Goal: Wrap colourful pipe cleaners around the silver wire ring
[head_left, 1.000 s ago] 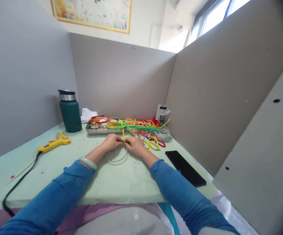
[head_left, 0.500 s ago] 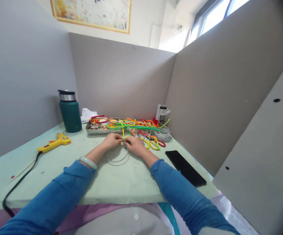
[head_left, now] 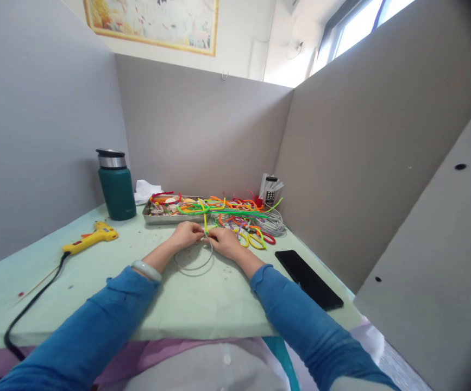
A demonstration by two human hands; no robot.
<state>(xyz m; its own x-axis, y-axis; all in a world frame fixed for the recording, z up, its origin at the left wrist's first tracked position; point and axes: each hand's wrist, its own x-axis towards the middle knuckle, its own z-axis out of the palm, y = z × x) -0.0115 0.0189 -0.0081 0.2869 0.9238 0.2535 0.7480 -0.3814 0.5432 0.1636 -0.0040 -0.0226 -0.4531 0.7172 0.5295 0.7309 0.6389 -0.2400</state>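
Head view shows yellow stem (head_left: 205, 221) pointing upward, near-vertical.

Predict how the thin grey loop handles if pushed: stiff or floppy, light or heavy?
The thin grey loop is probably springy rather than floppy: its free lower part holds a smooth, round curve. Likely light, given its slender strand.
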